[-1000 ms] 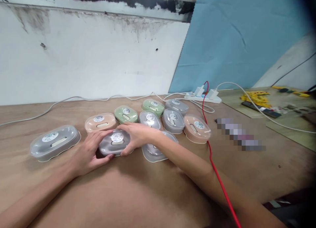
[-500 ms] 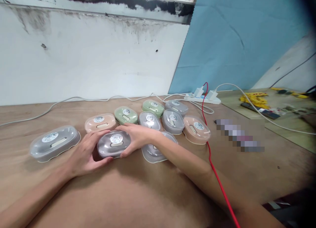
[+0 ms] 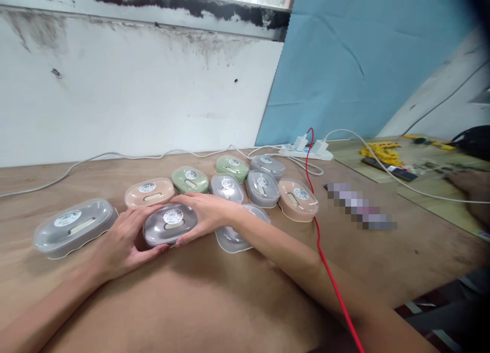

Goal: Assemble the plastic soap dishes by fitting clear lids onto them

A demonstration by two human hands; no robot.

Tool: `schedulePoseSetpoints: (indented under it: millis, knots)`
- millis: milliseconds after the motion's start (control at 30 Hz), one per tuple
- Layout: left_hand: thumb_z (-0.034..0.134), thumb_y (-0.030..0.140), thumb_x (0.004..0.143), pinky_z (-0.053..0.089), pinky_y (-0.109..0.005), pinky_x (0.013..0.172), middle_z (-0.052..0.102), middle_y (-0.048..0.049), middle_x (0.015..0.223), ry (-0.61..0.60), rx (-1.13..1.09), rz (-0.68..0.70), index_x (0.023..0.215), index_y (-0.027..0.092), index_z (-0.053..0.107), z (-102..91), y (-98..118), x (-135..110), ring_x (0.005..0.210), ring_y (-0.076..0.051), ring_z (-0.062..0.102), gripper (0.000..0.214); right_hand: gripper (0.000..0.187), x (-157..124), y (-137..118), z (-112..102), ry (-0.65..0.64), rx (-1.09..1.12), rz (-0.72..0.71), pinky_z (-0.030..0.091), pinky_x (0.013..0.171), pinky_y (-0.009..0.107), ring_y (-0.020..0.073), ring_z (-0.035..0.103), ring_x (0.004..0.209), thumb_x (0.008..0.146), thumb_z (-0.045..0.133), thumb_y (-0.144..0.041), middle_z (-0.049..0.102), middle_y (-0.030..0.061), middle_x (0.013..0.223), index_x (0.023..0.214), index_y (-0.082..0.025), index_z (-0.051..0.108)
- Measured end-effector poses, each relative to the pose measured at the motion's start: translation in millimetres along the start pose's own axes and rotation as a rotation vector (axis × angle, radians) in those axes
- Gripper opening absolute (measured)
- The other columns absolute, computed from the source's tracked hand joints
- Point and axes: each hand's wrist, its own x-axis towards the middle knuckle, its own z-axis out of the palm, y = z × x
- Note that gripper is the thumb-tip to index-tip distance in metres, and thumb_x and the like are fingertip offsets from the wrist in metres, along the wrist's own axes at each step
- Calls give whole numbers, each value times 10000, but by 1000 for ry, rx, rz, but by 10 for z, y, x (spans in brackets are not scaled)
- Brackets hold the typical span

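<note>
A grey oval box with a clear lid and a round sticker (image 3: 170, 223) rests on the wooden table (image 3: 214, 297). My left hand (image 3: 122, 241) cups its left end with the thumb under its near edge. My right hand (image 3: 206, 212) wraps over its right end, fingers curled along the far side. Both hands grip this box. Just right of it lies another clear oval box (image 3: 235, 235), partly under my right forearm.
Several more oval boxes lie about: a grey one (image 3: 72, 228) at left, peach (image 3: 149, 192), green (image 3: 189, 178), grey (image 3: 262, 187) and peach (image 3: 298, 199) behind. A red cable (image 3: 325, 261) crosses my right arm. A power strip (image 3: 306, 150) and white cords sit near the wall.
Both hands keep the same hold on the grey box. The camera view has shifted slightly, so everything sits a little lower and further left.
</note>
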Motion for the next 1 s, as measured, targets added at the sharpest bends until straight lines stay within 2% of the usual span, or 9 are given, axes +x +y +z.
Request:
schedulePoseSetpoints:
  millis: [233, 367, 533, 767, 1000]
  knots:
    - [708, 584, 903, 491, -545, 1033, 611, -90, 1432, -3, 7, -18, 1543, 356, 397, 5, -22, -12, 1289, -390, 569, 747, 944, 12, 6, 10, 19, -6, -25, 507, 1090, 486, 355, 596, 1342, 707, 893, -586, 608, 129, 1484, 1512, -269, 515]
    - [709, 598, 897, 500, -541, 1037, 611, -88, 1432, 4, 17, -30, 1534, 336, 401, 16, -31, -15, 1299, -386, 569, 755, 913, 17, 27, 11, 16, 13, -39, 521, 1072, 468, 344, 608, 1328, 734, 864, -595, 617, 112, 1477, 1518, -281, 515]
    - [734, 605, 862, 514, -542, 1026, 608, -104, 1429, 16, 23, -32, 1528, 320, 397, 16, -34, -15, 1297, -397, 578, 799, 916, -5, -9, -21, -2, 23, 7, 528, 1056, 476, 347, 618, 1306, 714, 892, -548, 609, 111, 1477, 1510, -293, 518]
    - [768, 542, 833, 501, -583, 1059, 591, -119, 1454, 8, -42, -17, 1542, 337, 390, -29, 26, 5, 1332, -421, 557, 830, 1112, -21, -14, -20, -8, 38, 8, 495, 1108, 510, 362, 570, 1359, 618, 953, -542, 572, 112, 1503, 1566, -309, 420]
    - [786, 466, 814, 515, -558, 1059, 583, -124, 1474, -3, -73, 3, 1537, 321, 403, -28, 19, -25, 1326, -409, 567, 831, 902, 18, 7, -1, 7, 81, -85, 517, 1064, 444, 319, 620, 1312, 703, 906, -532, 644, 53, 1450, 1494, -345, 516]
